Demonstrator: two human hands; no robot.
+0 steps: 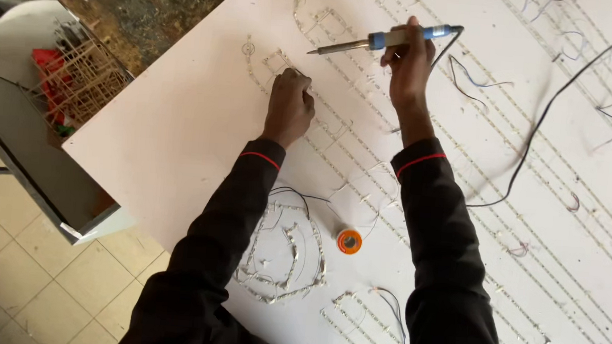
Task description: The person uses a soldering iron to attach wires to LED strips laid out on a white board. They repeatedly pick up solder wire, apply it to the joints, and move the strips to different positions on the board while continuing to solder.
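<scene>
My right hand [406, 62] grips a soldering iron [385, 39] with a blue and grey handle, its metal tip pointing left above a white board [178, 133]. My left hand [289, 105] is closed and presses down on a thin light strip [338, 134] glued to the board, near a bent section of it. The iron's tip hangs a short way above and to the right of the left hand, not touching the strip. Both arms wear black sleeves with red cuff lines.
An orange solder spool [349, 241] lies between my forearms. Coiled strips [285, 254] and loose thin wires cover the board. A black cable [543, 118] runs across the right side. A wire basket [84, 82] sits off the left edge, over a tiled floor [29, 274].
</scene>
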